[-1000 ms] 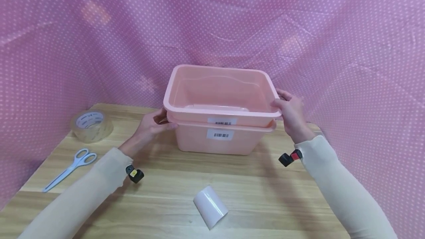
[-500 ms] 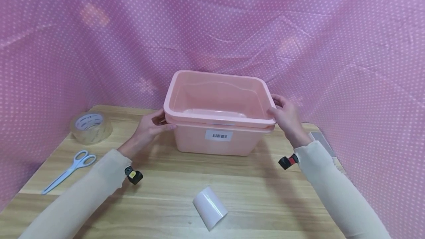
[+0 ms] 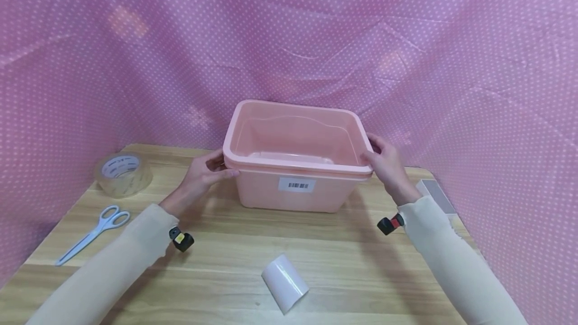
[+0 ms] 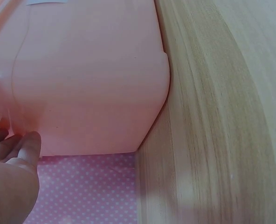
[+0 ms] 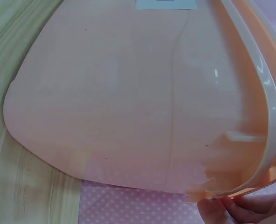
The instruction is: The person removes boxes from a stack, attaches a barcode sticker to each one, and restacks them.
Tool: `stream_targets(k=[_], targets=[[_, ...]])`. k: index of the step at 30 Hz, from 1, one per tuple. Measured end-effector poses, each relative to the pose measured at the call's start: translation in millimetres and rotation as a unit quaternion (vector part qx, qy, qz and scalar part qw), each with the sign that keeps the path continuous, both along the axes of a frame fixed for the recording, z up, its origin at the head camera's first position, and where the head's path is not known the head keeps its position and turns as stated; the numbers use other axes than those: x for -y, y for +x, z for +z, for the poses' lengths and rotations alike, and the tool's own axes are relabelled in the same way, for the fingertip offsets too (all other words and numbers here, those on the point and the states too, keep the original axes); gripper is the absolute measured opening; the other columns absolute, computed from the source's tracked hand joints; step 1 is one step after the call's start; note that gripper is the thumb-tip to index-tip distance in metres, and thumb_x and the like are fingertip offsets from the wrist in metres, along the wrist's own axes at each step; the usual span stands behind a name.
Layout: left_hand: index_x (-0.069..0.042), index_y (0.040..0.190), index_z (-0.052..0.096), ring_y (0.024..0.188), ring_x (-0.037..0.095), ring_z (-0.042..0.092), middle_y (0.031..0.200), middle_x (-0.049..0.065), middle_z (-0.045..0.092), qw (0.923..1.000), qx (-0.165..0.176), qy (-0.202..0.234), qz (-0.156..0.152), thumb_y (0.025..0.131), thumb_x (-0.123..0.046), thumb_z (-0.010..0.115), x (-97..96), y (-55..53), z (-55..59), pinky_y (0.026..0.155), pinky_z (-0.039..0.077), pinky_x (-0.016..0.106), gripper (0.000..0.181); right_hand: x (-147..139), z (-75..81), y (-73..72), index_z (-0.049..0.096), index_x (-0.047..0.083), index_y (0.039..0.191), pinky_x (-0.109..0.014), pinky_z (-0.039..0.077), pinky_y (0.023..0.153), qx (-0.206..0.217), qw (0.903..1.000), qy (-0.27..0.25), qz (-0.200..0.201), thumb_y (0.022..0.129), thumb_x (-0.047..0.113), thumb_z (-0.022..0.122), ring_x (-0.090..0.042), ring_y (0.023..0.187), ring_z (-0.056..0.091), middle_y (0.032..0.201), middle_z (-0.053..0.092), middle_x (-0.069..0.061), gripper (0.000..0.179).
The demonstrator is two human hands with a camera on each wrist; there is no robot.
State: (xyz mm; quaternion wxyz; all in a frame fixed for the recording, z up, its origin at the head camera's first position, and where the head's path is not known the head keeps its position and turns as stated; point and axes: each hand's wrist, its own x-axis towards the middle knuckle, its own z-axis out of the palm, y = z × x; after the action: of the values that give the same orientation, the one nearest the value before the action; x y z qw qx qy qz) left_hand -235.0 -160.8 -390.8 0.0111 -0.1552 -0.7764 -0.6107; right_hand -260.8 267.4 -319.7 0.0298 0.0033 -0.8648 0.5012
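Observation:
Two pink plastic bins stand nested on the table. The upper bin (image 3: 295, 134) sits deep in the lower bin (image 3: 262, 192), its rim just above the lower rim. A white barcode label (image 3: 296, 184) shows on the lower bin's front. My left hand (image 3: 200, 173) grips the lower bin at its left end, thumb along the front corner under the rim. In the left wrist view, its fingers (image 4: 30, 148) curl against the bin's end. My right hand (image 3: 389, 168) holds the upper bin's right rim, thumb over the edge, other fingers outside.
On the wooden table (image 3: 217, 285), a roll of clear tape (image 3: 124, 182) and light blue scissors (image 3: 97, 232) lie at left. A curled glossy white sheet (image 3: 285, 283) lies in front. A flat grey-and-white box (image 3: 435, 197) is partly behind the right arm. Pink dotted cloth (image 3: 289, 39) hangs behind.
The upper bin has sunk further into the lower one, and its label has dropped out of sight. My right hand has come down and slightly inward with it; the left has stayed nearly still.

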Motion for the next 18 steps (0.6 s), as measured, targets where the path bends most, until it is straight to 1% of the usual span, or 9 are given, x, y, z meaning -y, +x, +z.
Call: stream_targets(k=[4, 8, 11, 15, 18], targets=[[-0.005, 0.151, 0.045, 0.12, 0.005, 0.059, 0.147, 0.02, 0.056, 1.0, -0.008, 0.003, -0.002, 0.091, -0.018, 0.075, 0.3, -1.0, -0.6, 0.101, 0.051, 0.013, 0.068, -0.3, -1.3, 0.6, 0.039, 0.006, 0.155, -0.043, 0.044, 0.119, -0.001, 1.0, 0.008, 0.003, 0.093, 0.009, 0.059, -0.029, 0.14, 0.05, 0.154, 0.05, -0.016, 0.066], [-0.004, 0.151, 0.046, 0.119, 0.002, 0.06, 0.147, 0.022, 0.055, 0.9999, -0.012, 0.007, -0.004, 0.091, -0.017, 0.075, 0.3, -2.5, -1.8, 0.1, 0.051, 0.013, 0.068, -1.1, -2.4, 0.6, 0.04, 0.006, 0.155, -0.039, 0.046, 0.116, -0.001, 0.9999, 0.01, 0.0, 0.092, 0.01, 0.06, -0.028, 0.139, 0.05, 0.154, 0.051, -0.016, 0.066], [-0.005, 0.151, 0.046, 0.119, 0.003, 0.059, 0.148, 0.021, 0.055, 0.9999, -0.011, 0.008, -0.007, 0.091, -0.018, 0.075, 0.2, -2.2, -1.8, 0.1, 0.051, 0.013, 0.068, -1.4, -3.0, 0.8, 0.04, 0.006, 0.155, -0.036, 0.046, 0.115, -0.002, 1.0, 0.006, 0.001, 0.092, 0.01, 0.059, -0.028, 0.138, 0.051, 0.154, 0.051, -0.016, 0.066], [-0.006, 0.151, 0.045, 0.121, 0.004, 0.059, 0.149, 0.019, 0.055, 0.9999, -0.009, 0.003, -0.005, 0.09, -0.019, 0.075, 1.0, -1.6, -1.5, 0.1, 0.051, 0.013, 0.069, -1.0, -3.5, 0.9, 0.039, 0.006, 0.155, -0.037, 0.045, 0.116, -0.003, 1.0, 0.002, 0.006, 0.093, 0.011, 0.058, -0.028, 0.138, 0.05, 0.154, 0.05, -0.016, 0.065], [-0.005, 0.151, 0.045, 0.126, 0.012, 0.059, 0.15, 0.019, 0.054, 0.9999, -0.015, -0.002, -0.007, 0.091, -0.019, 0.075, 1.5, -2.3, -1.2, 0.102, 0.051, 0.014, 0.069, -1.0, -3.8, 0.8, 0.038, 0.007, 0.156, -0.038, 0.045, 0.116, -0.009, 0.9999, 0.003, 0.009, 0.094, 0.012, 0.057, -0.028, 0.139, 0.05, 0.155, 0.05, -0.016, 0.065]])
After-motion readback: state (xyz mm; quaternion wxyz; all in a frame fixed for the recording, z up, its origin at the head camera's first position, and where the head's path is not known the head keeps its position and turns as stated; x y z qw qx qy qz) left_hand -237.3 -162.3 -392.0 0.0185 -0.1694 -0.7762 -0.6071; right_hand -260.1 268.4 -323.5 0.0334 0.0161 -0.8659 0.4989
